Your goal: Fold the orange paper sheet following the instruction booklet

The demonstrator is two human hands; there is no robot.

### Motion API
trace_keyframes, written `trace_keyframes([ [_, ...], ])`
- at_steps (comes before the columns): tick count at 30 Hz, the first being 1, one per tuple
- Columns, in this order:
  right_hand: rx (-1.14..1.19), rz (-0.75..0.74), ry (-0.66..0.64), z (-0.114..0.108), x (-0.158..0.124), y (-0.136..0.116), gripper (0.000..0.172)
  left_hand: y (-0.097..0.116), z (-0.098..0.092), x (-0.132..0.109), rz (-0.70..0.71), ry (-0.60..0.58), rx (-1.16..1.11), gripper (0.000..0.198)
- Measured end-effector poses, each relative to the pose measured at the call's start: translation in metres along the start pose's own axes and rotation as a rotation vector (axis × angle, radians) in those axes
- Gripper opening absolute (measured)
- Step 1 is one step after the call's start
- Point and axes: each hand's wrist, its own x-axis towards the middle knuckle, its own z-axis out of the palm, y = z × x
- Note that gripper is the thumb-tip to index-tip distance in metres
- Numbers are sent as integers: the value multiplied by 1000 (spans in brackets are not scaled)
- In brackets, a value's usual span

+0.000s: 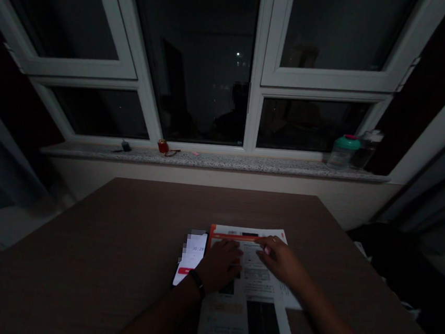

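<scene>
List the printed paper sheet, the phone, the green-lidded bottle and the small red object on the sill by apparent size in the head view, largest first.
1. Printed paper sheet
2. Phone and green-lidded bottle: they look alike, and the bottle is farther away, so unranked
3. Small red object

1. A room in a home, seen at night.
2. Large white-framed casement windows (333, 83) fill the upper frame, dark outside with a few distant lights.
3. A speckled stone windowsill (215, 162) runs across the middle, with household bottles (341, 155) at right.
4. Curtains (436, 193) hang at the right edge.
5. A wood-toned surface (82, 237) below holds a phone (192, 253) and printed sheets (223, 324), like a home desk.
</scene>
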Motion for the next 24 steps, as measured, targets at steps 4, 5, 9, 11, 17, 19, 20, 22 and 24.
trace_keyframes([
  [4, -2, 4, 23, -1, 1, 3, 35, 0, 0, 0, 5, 7, -5, 27],
  [5, -4, 9, 29, -1, 1, 5, 35, 0, 0, 0, 6, 10, -7, 26],
  [9, -24, 55, 49, -2, 2, 10, 34, -1, 1, 0, 11, 10, -20, 26],
  [11, -24, 73, 59, -3, 3, 12, 32, -3, 2, 0, 19, 7, -27, 28],
  [17, -21, 113, 48, -7, 3, 12, 35, -4, 4, -2, 7, 0, -13, 32],
  [19, -25, 118, 42, -7, 2, 11, 37, -3, 3, -2, 4, -4, -11, 31],
  [20, -29, 118, 42, -7, 2, 11, 38, -3, 2, -1, 4, -4, -10, 30],
  [22, -34, 111, 39, -5, 2, 11, 41, -2, 1, -1, 5, 3, -10, 29],
  [24, -38, 100, 34, -4, 2, 13, 42, -1, 1, -1, 7, 6, -14, 29],
])
